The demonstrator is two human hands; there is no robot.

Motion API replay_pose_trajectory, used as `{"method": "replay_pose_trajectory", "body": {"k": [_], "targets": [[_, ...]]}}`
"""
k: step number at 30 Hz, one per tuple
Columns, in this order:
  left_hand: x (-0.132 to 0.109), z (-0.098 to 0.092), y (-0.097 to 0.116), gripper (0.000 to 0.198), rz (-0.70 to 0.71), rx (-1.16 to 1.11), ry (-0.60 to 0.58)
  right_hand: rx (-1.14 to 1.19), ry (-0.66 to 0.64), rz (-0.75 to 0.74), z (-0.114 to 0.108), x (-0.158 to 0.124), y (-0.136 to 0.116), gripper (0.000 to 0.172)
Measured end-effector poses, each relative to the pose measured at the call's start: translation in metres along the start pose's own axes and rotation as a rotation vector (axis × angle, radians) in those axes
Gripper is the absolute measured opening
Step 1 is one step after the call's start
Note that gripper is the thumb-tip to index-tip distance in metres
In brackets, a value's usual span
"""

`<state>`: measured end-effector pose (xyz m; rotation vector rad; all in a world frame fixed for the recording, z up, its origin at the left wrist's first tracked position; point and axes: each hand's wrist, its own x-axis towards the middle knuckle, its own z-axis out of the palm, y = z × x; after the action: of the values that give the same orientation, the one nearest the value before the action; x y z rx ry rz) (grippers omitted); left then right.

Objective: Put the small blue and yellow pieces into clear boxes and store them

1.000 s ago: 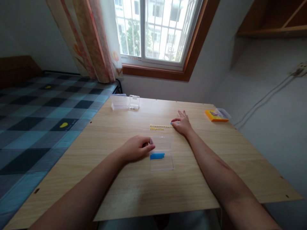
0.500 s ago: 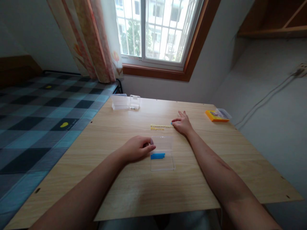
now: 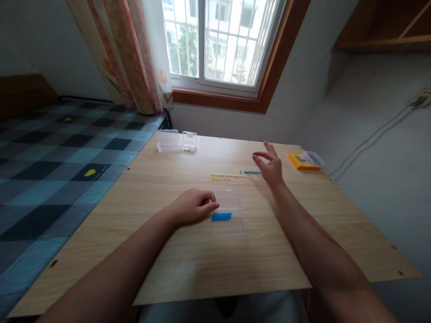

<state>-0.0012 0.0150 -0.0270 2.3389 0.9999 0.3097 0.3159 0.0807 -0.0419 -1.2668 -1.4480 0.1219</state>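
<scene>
**Yellow pieces point(image 3: 229, 176) and blue pieces point(image 3: 252, 172) lined up beyond an open clear case point(image 3: 235, 229)**

Two clear boxes point(image 3: 177, 142) stand on the surface point(image 3: 215, 269), beyond the case and left of it. The left hand point(image 3: 196, 206) has its fingers closed on the case's left edge, at its far half. Blue sticks point(image 3: 221, 216) lie inside its near half. The yellow lines, one shorter, sit just beyond it; the blue line, one piece apart, beyond its far right corner. These look laid out, the sticks not. The right hand point(image 3: 269, 166) hovers farther right, fingers pinched; whether around a piece, I cannot tell.
</scene>
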Motion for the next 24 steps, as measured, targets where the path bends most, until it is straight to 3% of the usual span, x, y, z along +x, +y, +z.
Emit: {"method": "replay_pose_trajectory", "body": {"k": [3,5,7,10,12,15,19,24], "targets": [[0.0,0.0,0.002,0.032,-0.012,0.012,0.001,0.135,0.106,-0.102,-0.026,0.002,-0.038,0.02],[0.0,0.0,0.003,0.03,-0.017,0.016,-0.002,0.217,0.071,-0.173,-0.045,-0.008,-0.067,0.017],[-0.001,0.0,0.004,0.029,-0.02,0.021,-0.007,0.231,-0.129,-0.214,-0.062,-0.026,-0.094,0.012],[-0.001,0.0,0.004,0.029,-0.024,0.029,-0.017,0.208,-0.623,-0.254,-0.074,-0.058,-0.121,0.011],[-0.001,0.0,0.004,0.029,-0.025,0.032,-0.023,0.184,-0.826,-0.273,-0.072,-0.074,-0.127,0.014],[-0.001,0.0,0.004,0.027,-0.023,0.042,-0.033,0.045,-0.989,-0.296,-0.061,-0.086,-0.124,0.017],[-0.001,0.0,0.005,0.026,-0.031,0.059,-0.045,-0.182,-1.052,-0.318,-0.048,-0.089,-0.113,0.016],[-0.001,0.002,0.006,0.026,-0.035,0.068,-0.047,-0.292,-1.049,-0.247,-0.042,-0.094,-0.109,0.014]]}}
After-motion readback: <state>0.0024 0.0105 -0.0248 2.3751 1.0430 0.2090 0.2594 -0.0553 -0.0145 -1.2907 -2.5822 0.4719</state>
